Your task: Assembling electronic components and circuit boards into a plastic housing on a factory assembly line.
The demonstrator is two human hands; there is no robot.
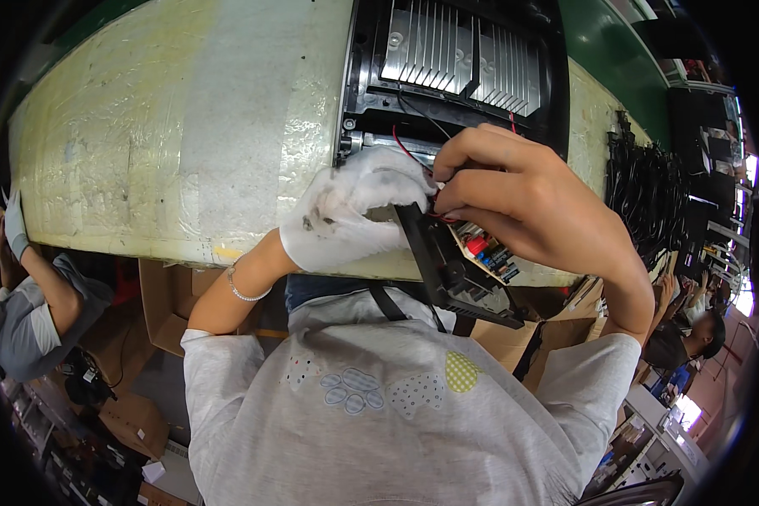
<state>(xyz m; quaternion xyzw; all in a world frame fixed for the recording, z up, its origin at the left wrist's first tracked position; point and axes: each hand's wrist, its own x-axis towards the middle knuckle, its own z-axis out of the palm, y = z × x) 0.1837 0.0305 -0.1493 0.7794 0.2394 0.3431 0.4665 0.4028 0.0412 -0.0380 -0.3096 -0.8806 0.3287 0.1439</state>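
At frame centre, the gloved left hand (346,211) clasps the black circuit module (460,270), its long axis slanting lower right, while the bare right hand (523,198) pinches the red wires (406,150) directly above it.

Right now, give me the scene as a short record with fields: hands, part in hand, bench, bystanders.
left hand: white glove, steadying the black panel at the bench edge
right hand: bare, fingertips pinching the red wires at the panel's top
panel: tilted, small coloured parts on its inner side
unit behind: black housing with a ribbed metal plate, wires running to it
bench: worn yellowish top
right side: bundle of black cables
others: one person lower left, one at right
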